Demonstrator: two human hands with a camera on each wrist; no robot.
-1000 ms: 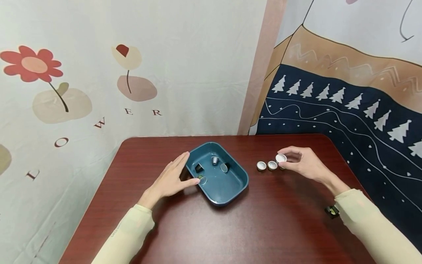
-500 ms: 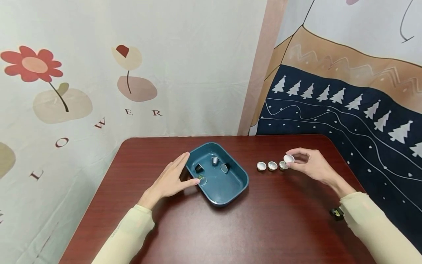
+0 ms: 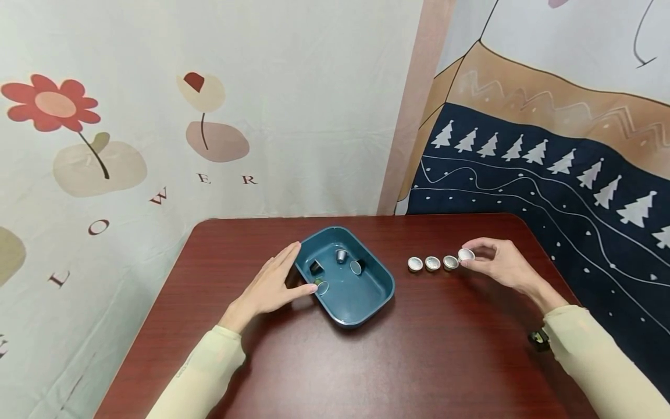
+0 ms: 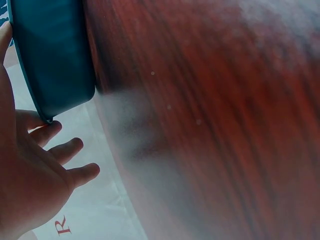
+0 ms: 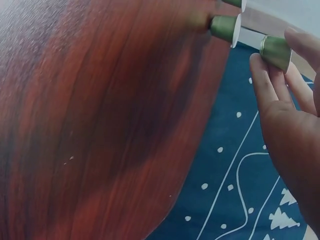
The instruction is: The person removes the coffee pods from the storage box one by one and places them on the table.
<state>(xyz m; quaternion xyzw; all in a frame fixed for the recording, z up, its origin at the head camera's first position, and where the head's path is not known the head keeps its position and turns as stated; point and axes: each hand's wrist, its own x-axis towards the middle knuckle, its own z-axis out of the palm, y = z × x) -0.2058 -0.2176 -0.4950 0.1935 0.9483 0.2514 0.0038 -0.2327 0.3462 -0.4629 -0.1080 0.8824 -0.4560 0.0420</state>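
Observation:
My right hand (image 3: 499, 265) pinches a green coffee capsule (image 5: 275, 52) between thumb and fingers, its pale lid facing up in the head view. It is at the right end of a row of coffee capsules, close beside the third one (image 3: 451, 263). The other two in the row, a middle capsule (image 3: 432, 263) and a left capsule (image 3: 415, 265), also show pale lids. My left hand (image 3: 266, 285) rests against the left rim of a blue rectangular tray (image 3: 353, 308), fingers extended and thumb at the edge. Several capsules, including a silver one (image 3: 341, 255), lie in the tray.
The reddish-brown wooden table (image 3: 408, 366) has a rounded far right corner. A pale curtain with flower prints (image 3: 314, 116) hangs behind it, and a navy cloth with white trees (image 3: 487, 174) hangs at the right.
My right hand has moved right and slightly down with the capsule, from over the third capsule in the row to beside it. The left hand and tray have stayed put.

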